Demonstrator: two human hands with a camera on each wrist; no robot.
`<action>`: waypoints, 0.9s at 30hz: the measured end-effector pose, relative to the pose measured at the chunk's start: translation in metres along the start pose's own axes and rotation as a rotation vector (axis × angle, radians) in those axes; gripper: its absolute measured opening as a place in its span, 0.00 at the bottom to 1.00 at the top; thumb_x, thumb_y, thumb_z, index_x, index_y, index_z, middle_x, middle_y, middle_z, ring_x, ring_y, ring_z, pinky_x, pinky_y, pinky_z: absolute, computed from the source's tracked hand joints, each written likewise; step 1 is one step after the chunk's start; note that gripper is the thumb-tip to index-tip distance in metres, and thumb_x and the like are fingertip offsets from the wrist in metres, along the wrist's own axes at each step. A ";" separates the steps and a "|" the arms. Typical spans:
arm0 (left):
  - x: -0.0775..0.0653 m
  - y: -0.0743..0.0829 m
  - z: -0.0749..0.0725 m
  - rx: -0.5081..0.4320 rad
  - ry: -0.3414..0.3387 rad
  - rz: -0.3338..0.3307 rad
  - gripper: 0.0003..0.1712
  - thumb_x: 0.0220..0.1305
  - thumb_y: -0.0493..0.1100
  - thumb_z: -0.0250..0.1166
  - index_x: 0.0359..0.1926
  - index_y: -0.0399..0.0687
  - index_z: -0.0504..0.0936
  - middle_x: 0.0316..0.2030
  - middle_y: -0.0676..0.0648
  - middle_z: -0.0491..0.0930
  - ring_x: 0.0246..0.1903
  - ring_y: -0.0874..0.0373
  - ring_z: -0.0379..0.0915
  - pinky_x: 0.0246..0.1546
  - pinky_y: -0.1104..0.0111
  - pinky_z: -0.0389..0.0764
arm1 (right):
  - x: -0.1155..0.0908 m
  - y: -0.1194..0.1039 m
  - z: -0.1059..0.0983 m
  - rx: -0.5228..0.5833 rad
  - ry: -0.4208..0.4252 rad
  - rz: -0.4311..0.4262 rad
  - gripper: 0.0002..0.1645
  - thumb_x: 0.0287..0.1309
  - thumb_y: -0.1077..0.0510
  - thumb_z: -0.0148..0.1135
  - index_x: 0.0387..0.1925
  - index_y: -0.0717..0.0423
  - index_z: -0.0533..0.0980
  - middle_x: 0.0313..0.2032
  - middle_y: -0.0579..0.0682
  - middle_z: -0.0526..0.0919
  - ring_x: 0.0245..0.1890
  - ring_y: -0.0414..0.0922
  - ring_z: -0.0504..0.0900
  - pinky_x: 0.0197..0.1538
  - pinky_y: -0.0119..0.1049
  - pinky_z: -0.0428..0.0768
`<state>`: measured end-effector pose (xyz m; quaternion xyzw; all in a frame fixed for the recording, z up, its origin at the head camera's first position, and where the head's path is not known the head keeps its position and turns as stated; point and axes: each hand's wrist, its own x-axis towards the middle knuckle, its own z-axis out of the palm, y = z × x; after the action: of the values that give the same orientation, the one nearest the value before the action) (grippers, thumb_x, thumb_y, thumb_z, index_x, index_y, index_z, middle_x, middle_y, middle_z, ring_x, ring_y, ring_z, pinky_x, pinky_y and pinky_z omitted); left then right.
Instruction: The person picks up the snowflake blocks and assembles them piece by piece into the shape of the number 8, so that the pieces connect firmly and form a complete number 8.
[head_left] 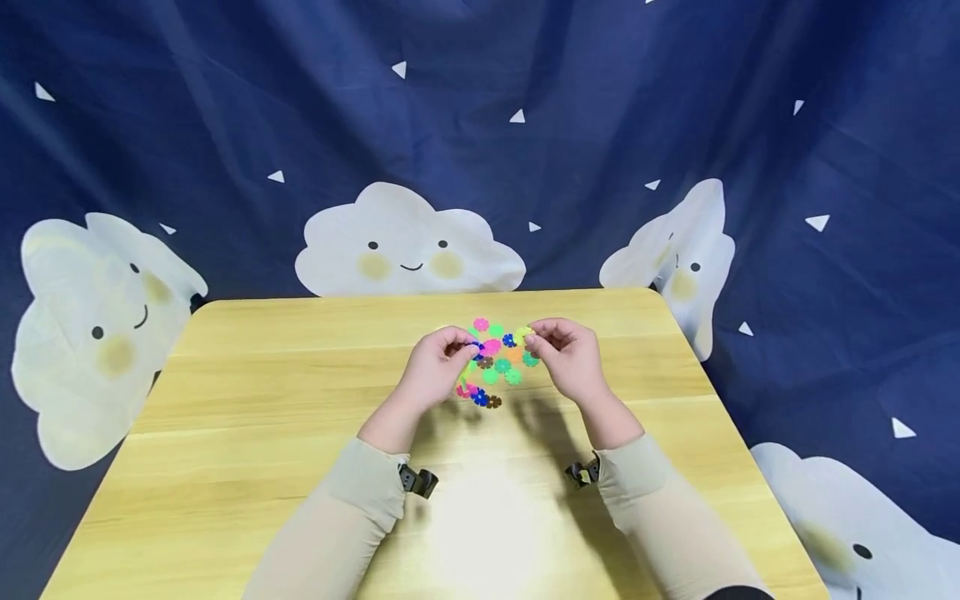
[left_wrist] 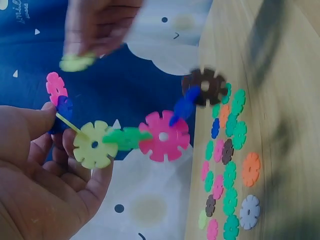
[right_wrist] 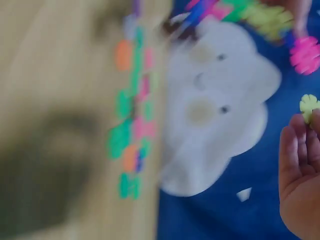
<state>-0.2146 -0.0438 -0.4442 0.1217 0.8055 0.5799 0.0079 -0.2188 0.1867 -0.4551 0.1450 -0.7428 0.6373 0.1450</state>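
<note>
My left hand [head_left: 429, 368] pinches a chain of interlocking snowflake discs [left_wrist: 86, 156] by its blue piece, raised over the table. From the fingers the chain hangs through yellow, green, pink and blue pieces down to a brown disc [left_wrist: 200, 97]. A pink disc [left_wrist: 54, 85] is joined on the other side of the blue piece. Opposite, my right hand [head_left: 576, 360] holds a single yellow disc [right_wrist: 309, 103] between thumb and fingers, apart from the chain.
Loose discs [left_wrist: 239, 134] in green, pink, orange, brown and blue lie on the wooden table [head_left: 247, 433] beneath the hands. A white disc [left_wrist: 249, 212] is among them. Behind the table hangs a dark blue curtain [head_left: 465, 125] with cloud faces.
</note>
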 end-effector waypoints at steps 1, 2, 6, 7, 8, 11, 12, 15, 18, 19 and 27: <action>0.000 0.001 0.000 0.005 -0.001 -0.002 0.05 0.75 0.36 0.66 0.46 0.39 0.85 0.34 0.46 0.79 0.33 0.55 0.72 0.38 0.64 0.78 | 0.001 -0.007 0.002 0.016 0.001 -0.026 0.05 0.64 0.77 0.66 0.41 0.79 0.81 0.31 0.67 0.85 0.28 0.37 0.85 0.34 0.31 0.86; -0.001 0.001 0.000 0.009 -0.005 -0.002 0.05 0.75 0.36 0.66 0.46 0.39 0.85 0.35 0.46 0.80 0.33 0.55 0.72 0.39 0.64 0.79 | 0.000 -0.012 0.003 0.018 0.001 -0.041 0.05 0.63 0.77 0.67 0.41 0.78 0.82 0.31 0.67 0.85 0.28 0.36 0.85 0.34 0.30 0.85; -0.001 0.003 0.001 0.023 -0.008 0.011 0.05 0.75 0.36 0.65 0.47 0.40 0.85 0.36 0.46 0.80 0.35 0.54 0.73 0.41 0.61 0.78 | -0.002 -0.023 0.007 -0.038 -0.011 -0.045 0.04 0.63 0.77 0.68 0.40 0.75 0.84 0.31 0.66 0.86 0.28 0.36 0.84 0.33 0.29 0.84; -0.001 0.003 0.001 0.024 -0.005 0.018 0.05 0.75 0.36 0.65 0.46 0.40 0.85 0.35 0.46 0.80 0.35 0.53 0.72 0.40 0.61 0.78 | -0.003 -0.024 0.007 -0.056 -0.015 -0.045 0.04 0.63 0.76 0.68 0.40 0.74 0.84 0.31 0.66 0.86 0.28 0.36 0.83 0.33 0.28 0.83; -0.002 0.004 0.000 0.025 -0.003 0.024 0.05 0.75 0.36 0.65 0.46 0.40 0.85 0.35 0.46 0.79 0.35 0.53 0.72 0.40 0.61 0.77 | -0.004 -0.025 0.008 -0.070 -0.017 -0.047 0.04 0.63 0.76 0.68 0.40 0.73 0.85 0.31 0.66 0.86 0.27 0.37 0.83 0.33 0.28 0.83; -0.002 0.005 -0.001 0.022 -0.005 0.031 0.05 0.76 0.37 0.65 0.46 0.40 0.85 0.34 0.46 0.79 0.34 0.53 0.71 0.39 0.61 0.77 | -0.005 -0.027 0.010 -0.096 -0.017 -0.054 0.04 0.63 0.75 0.69 0.40 0.72 0.85 0.31 0.65 0.86 0.28 0.37 0.83 0.34 0.27 0.83; -0.003 0.006 -0.001 0.022 -0.007 0.030 0.05 0.76 0.37 0.65 0.46 0.40 0.85 0.34 0.46 0.79 0.34 0.53 0.71 0.39 0.61 0.76 | -0.005 -0.028 0.011 -0.103 -0.017 -0.055 0.04 0.64 0.75 0.69 0.40 0.72 0.85 0.31 0.65 0.86 0.28 0.37 0.83 0.34 0.27 0.83; -0.003 0.007 -0.002 0.016 -0.019 0.030 0.05 0.77 0.37 0.64 0.46 0.40 0.84 0.35 0.42 0.80 0.33 0.53 0.71 0.38 0.61 0.76 | -0.004 -0.029 0.011 -0.118 -0.011 -0.051 0.04 0.64 0.74 0.69 0.40 0.71 0.86 0.31 0.64 0.87 0.28 0.36 0.83 0.34 0.27 0.83; -0.003 0.007 -0.002 0.014 -0.026 0.030 0.05 0.77 0.36 0.63 0.46 0.39 0.84 0.36 0.40 0.81 0.34 0.53 0.72 0.38 0.61 0.77 | -0.004 -0.031 0.011 -0.133 -0.012 -0.040 0.04 0.64 0.73 0.69 0.40 0.70 0.86 0.31 0.63 0.88 0.28 0.37 0.83 0.34 0.27 0.83; -0.003 0.007 -0.003 0.014 -0.026 0.030 0.05 0.77 0.36 0.63 0.46 0.39 0.84 0.36 0.41 0.81 0.34 0.53 0.72 0.39 0.61 0.77 | -0.004 -0.032 0.011 -0.139 -0.014 -0.039 0.04 0.64 0.73 0.69 0.40 0.70 0.86 0.31 0.63 0.88 0.28 0.38 0.83 0.34 0.27 0.83; -0.003 0.008 -0.001 0.001 -0.036 0.036 0.06 0.78 0.36 0.62 0.47 0.37 0.84 0.37 0.43 0.83 0.35 0.53 0.74 0.40 0.62 0.78 | -0.006 -0.034 0.014 -0.154 -0.029 -0.045 0.04 0.63 0.73 0.70 0.39 0.70 0.87 0.31 0.62 0.88 0.27 0.42 0.86 0.35 0.28 0.84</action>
<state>-0.2103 -0.0427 -0.4368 0.1466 0.8031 0.5773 0.0119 -0.2006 0.1681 -0.4288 0.1593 -0.7882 0.5728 0.1589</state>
